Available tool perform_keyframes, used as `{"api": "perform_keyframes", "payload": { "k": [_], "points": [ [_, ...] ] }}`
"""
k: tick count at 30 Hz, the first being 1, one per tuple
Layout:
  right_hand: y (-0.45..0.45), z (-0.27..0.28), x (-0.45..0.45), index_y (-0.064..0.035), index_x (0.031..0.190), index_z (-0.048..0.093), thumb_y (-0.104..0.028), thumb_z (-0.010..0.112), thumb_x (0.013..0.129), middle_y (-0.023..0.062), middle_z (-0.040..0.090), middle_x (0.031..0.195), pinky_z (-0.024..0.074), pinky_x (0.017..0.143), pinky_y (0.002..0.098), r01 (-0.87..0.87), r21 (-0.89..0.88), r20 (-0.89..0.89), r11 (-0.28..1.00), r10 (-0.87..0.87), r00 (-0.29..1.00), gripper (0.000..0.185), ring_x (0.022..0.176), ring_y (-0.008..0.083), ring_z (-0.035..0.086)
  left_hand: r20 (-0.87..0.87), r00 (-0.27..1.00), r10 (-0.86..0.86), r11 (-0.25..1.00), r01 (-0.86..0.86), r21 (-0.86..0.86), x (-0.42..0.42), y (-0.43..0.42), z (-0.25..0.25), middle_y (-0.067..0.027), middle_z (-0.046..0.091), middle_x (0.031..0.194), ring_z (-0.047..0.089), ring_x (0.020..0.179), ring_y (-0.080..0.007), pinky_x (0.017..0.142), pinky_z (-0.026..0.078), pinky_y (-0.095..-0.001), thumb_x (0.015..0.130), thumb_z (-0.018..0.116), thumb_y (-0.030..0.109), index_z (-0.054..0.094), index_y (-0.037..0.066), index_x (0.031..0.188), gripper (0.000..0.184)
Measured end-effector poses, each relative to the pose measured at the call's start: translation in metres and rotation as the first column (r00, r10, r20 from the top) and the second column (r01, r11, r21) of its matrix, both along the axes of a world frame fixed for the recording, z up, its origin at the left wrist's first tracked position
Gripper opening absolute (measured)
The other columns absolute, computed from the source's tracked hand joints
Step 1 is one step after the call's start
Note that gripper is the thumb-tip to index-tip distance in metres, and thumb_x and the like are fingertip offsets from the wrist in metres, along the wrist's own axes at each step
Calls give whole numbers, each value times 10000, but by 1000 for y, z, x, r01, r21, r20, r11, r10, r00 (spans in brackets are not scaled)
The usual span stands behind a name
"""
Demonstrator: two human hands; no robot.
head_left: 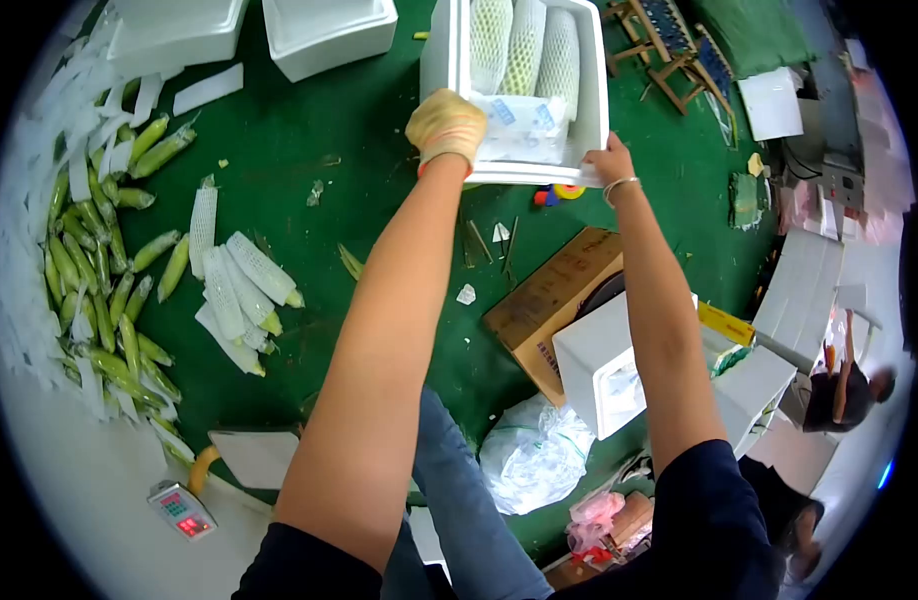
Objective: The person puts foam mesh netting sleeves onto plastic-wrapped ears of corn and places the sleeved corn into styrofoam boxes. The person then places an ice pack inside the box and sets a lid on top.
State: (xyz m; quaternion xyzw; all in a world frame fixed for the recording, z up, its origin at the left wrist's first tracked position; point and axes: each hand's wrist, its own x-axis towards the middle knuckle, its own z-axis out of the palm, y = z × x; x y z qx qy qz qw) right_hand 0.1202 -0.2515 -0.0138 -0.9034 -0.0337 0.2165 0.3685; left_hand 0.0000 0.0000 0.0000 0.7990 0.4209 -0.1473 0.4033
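A white foam box is held out in front of me at the top centre. Inside it lie net-sleeved long green vegetables and a white ice pack with blue print. My left hand, in a yellowish glove, is closed round the box's near left corner. At the near right corner my bare right hand, a bracelet at its wrist, grips the rim.
Bare green vegetables are piled at left beside net-sleeved ones. A scale display is lower left. A cardboard box, open foam box and plastic bag lie right of centre. Two people are at far right.
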Motion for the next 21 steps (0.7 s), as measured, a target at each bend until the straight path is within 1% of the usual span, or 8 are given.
{"api": "perform_keyframes", "payload": {
  "k": [9, 11, 14, 15, 17, 18, 19, 21],
  "points": [
    [-20, -48, -20, 15, 1049, 557, -108, 617, 670, 171, 643, 938, 489, 774, 351, 33, -188, 174, 982, 0, 985, 403, 867, 282, 621, 379, 912, 158, 874, 49, -484, -151, -26, -31, -251, 427, 1336, 417, 1250, -341, 1008, 361, -367, 817, 584, 461, 279, -39, 1377, 810],
    [-14, -33, -41, 21, 1248, 399, -274, 719, 680, 261, 544, 1139, 443, 895, 402, 324, -362, 216, 874, -260, 941, 716, 1045, 352, 552, 181, 926, 332, 673, -98, -733, -245, -35, -20, -205, 400, 1379, 392, 1278, -301, 1014, 349, -309, 876, 534, 333, 354, 17, 1360, 605],
    [36, 15, -75, -25, 1296, 356, -366, 696, 734, 228, 473, 1186, 419, 882, 484, 484, -625, 480, 612, -188, 857, 740, 1083, 394, 486, -189, 979, 75, 904, -147, -401, -411, -26, -34, -150, 555, 1225, 485, 1178, -317, 969, 394, -359, 818, 515, 333, 578, 101, 1171, 427],
    [51, 24, -82, -30, 1285, 375, -385, 697, 737, 213, 462, 1179, 409, 882, 494, 447, -586, 581, 676, -34, 813, 728, 1083, 393, 470, -390, 900, 193, 884, -332, -328, -460, -13, -24, -165, 596, 1133, 537, 1099, -333, 901, 433, -415, 814, 499, 327, 606, 93, 1110, 392],
    [95, 39, -86, -12, 1226, 422, -215, 683, 750, 216, 473, 1132, 394, 901, 472, -31, -550, 557, 835, 393, 732, 580, 1051, 383, 471, -379, 891, -250, 959, 282, 30, -602, 0, -54, -144, 646, 845, 626, 772, -309, 696, 494, -431, 743, 585, 184, 626, 81, 754, 111],
    [126, 45, -88, -4, 1209, 436, -185, 681, 746, 219, 478, 1125, 409, 886, 459, -204, -481, 482, 853, 451, 751, 553, 1021, 374, 491, -316, 948, -46, 962, 127, 241, -716, -21, -105, -118, 645, 782, 626, 633, -248, 581, 495, -411, 751, 568, 170, 594, 116, 689, 86],
    [164, 51, -92, 3, 1191, 450, -155, 678, 743, 222, 483, 1118, 425, 870, 446, -370, -393, 402, 842, 519, 754, 527, 992, 366, 511, -456, 882, -117, 985, 162, 61, -763, 2, -96, -86, 640, 737, 604, 545, -198, 519, 489, -382, 784, 544, 187, 603, 116, 730, 107],
    [235, 68, -105, -2, 1139, 485, -143, 670, 742, 228, 501, 1100, 460, 822, 422, -633, -314, 186, 707, 700, 689, 460, 915, 359, 557, -662, 745, -77, 938, 279, 206, -822, 14, -79, -82, 640, 716, 639, 713, -231, 645, 511, -375, 789, 512, 110, 654, 105, 738, 152]
  ]
}}
